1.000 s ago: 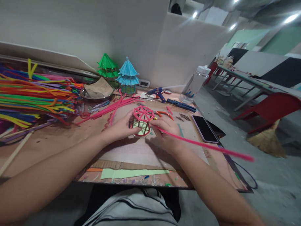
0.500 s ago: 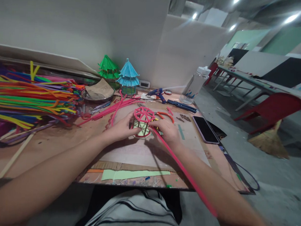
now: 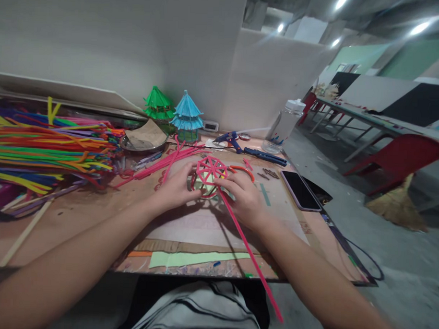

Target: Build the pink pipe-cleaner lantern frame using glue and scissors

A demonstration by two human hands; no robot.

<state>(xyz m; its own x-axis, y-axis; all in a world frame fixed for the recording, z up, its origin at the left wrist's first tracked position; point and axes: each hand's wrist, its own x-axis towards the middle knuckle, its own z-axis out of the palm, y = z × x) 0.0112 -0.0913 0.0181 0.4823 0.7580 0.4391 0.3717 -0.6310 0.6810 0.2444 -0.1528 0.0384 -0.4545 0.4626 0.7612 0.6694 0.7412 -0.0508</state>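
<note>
A small frame [image 3: 211, 171] with a pink spoked octagonal top, brown posts and a pale green base stands at the middle of the table. My left hand [image 3: 181, 184] grips its left side, the thumb near the base. At its right edge, my right hand [image 3: 242, 191] pinches a long pink pipe cleaner [image 3: 250, 252] by its upper end. The strip slants down to the right, past the table's front edge. Orange-handled scissors [image 3: 243, 171] lie just behind my right hand, partly hidden.
Bundled coloured pipe cleaners [image 3: 50, 146] fill the left. Behind are a bowl [image 3: 143, 145], green [image 3: 159, 102] and blue [image 3: 187, 110] small towers, a glue gun [image 3: 232, 138], pliers [image 3: 265, 155] and a bottle [image 3: 283, 126]. A phone [image 3: 300, 190] lies right.
The pink strip's free end has swung left, away from my right forearm. The frame's top has tilted a little more toward me, and my right fingers have shifted over its near edge.
</note>
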